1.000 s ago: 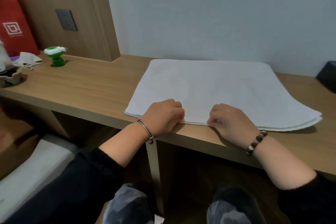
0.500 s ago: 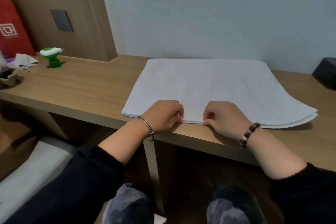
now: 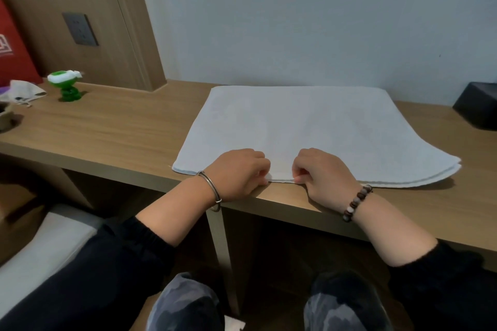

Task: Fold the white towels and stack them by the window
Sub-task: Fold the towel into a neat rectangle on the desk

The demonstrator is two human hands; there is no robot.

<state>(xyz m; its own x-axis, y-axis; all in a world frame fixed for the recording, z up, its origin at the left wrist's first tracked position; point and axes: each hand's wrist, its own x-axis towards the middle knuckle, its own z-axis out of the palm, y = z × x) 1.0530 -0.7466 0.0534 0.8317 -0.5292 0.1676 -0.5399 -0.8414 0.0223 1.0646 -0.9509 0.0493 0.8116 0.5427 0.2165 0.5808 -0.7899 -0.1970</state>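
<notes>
Closing toward each other along the near hem, the left hand (image 3: 239, 172) and right hand (image 3: 322, 173) now sat nearly together, each grip pinching the white towel (image 3: 309, 126), lying doubled on the bench (image 3: 107, 129); likely readying another fold. Knuckles up, wrists low.

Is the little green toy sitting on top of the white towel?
No, the green toy stands on the bare wooden desk, far left of the white towel.

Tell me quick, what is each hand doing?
Left hand: closed, pinching the flat white cloth towel near edge.
Right hand: closed, pinching the same edge.
</notes>
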